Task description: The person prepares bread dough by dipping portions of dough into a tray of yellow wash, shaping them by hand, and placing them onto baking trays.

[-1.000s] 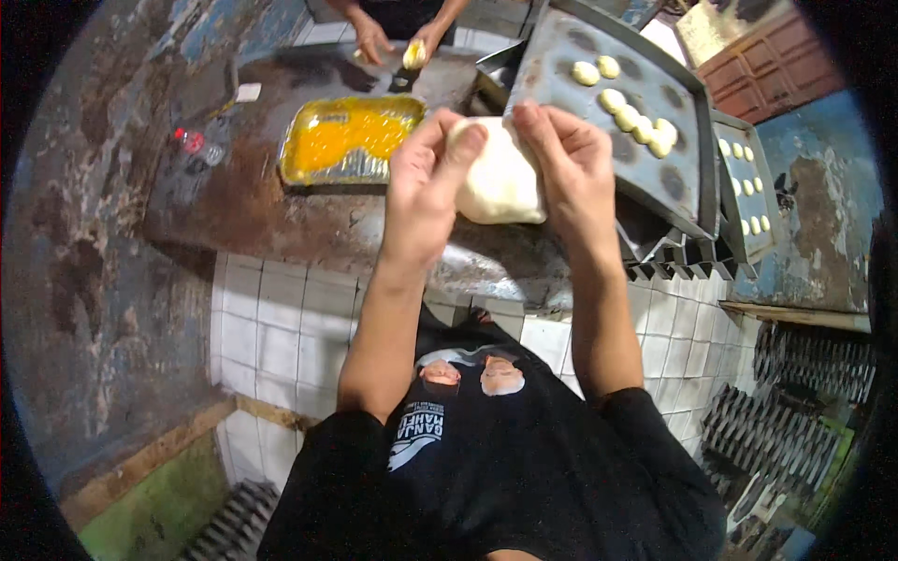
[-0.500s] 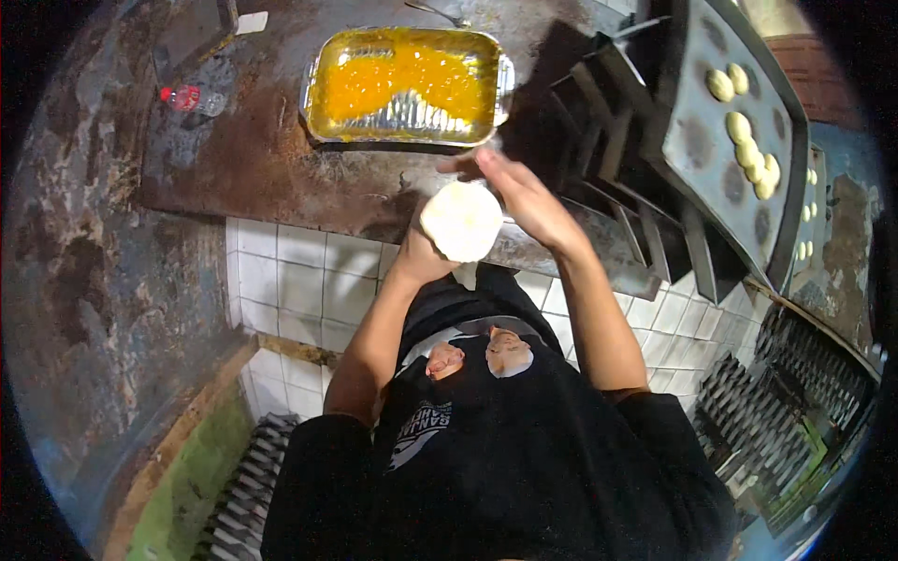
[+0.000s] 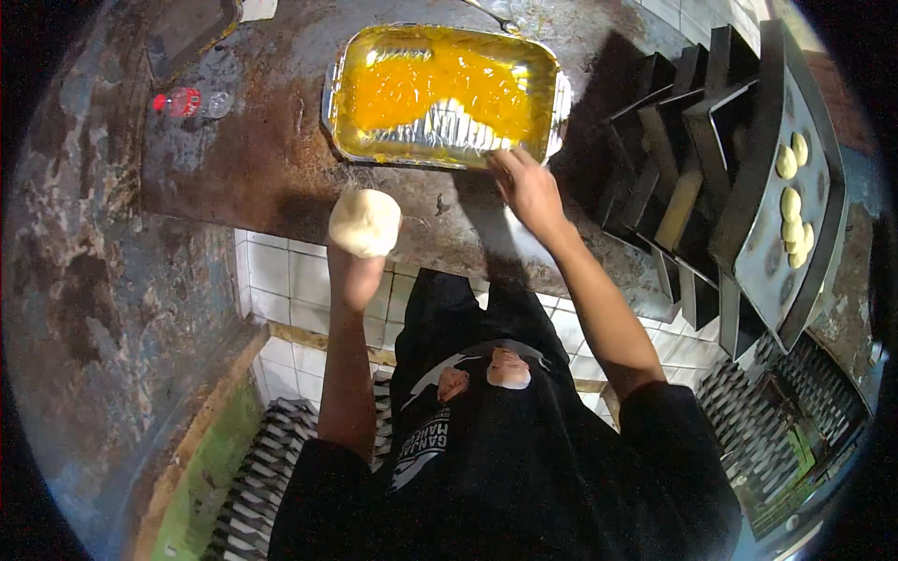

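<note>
A round, flattened piece of pale dough [image 3: 365, 223] rests on my raised left hand [image 3: 358, 278], covering most of its fingers, just off the table's front edge. My right hand [image 3: 529, 193] is at the near right rim of a foil tray [image 3: 329, 112]. Its fingers are bent and bunched together, and their tips hide whatever may be between them. Glossy orange-yellow filling [image 3: 421, 89] lies in the tray, with bare ribbed foil showing along the near middle.
Dark metal baking pans [image 3: 725, 131] stand stacked and tilted on the right; an upturned one [image 3: 762, 252] carries several small dough pieces [image 3: 792, 215]. A red-labelled plastic bottle [image 3: 187, 103] lies at left. A spoon [image 3: 496, 17] lies behind the tray.
My hands have parted. The left has carried the dough left, while the right has come away from it to the tray's near rim. The view has shifted somewhat.
</note>
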A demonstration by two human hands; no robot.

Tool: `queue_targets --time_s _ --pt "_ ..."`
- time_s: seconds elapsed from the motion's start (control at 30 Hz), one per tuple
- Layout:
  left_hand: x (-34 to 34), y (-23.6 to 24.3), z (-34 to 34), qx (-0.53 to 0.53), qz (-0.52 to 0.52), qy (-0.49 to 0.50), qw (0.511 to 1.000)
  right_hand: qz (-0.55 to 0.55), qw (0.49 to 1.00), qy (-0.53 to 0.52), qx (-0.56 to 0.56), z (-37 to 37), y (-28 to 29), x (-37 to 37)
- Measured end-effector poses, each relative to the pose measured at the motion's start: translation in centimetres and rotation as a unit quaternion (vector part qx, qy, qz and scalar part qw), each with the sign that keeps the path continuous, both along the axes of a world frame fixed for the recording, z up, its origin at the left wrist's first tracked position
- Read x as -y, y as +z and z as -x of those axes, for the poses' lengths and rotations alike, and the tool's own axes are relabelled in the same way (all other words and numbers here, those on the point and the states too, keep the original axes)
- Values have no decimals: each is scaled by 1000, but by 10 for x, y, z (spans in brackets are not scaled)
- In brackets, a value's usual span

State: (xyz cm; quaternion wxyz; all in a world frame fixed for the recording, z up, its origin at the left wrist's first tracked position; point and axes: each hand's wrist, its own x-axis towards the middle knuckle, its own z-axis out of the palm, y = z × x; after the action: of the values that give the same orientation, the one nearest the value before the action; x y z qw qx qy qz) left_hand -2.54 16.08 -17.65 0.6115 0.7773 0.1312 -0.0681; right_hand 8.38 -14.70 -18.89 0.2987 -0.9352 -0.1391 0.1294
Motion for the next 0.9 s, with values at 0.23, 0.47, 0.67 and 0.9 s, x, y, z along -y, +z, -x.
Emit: queue_targets --time_s 0.23,0.47,0.67,0.9 --pt "-4 48 -31 -74 79 96 990 50 994 67 67 -91 -52 -40" --pt "-12 48 -21 -68 87 152 982 122 973 164 106 -101 -86 -46" --pt "-26 35 -12 -32 37 112 993 118 952 277 -62 -112 -68 -31" --pt "-15 58 -28 -90 0 84 992 -95 925 212 -302 -115 -36 3"
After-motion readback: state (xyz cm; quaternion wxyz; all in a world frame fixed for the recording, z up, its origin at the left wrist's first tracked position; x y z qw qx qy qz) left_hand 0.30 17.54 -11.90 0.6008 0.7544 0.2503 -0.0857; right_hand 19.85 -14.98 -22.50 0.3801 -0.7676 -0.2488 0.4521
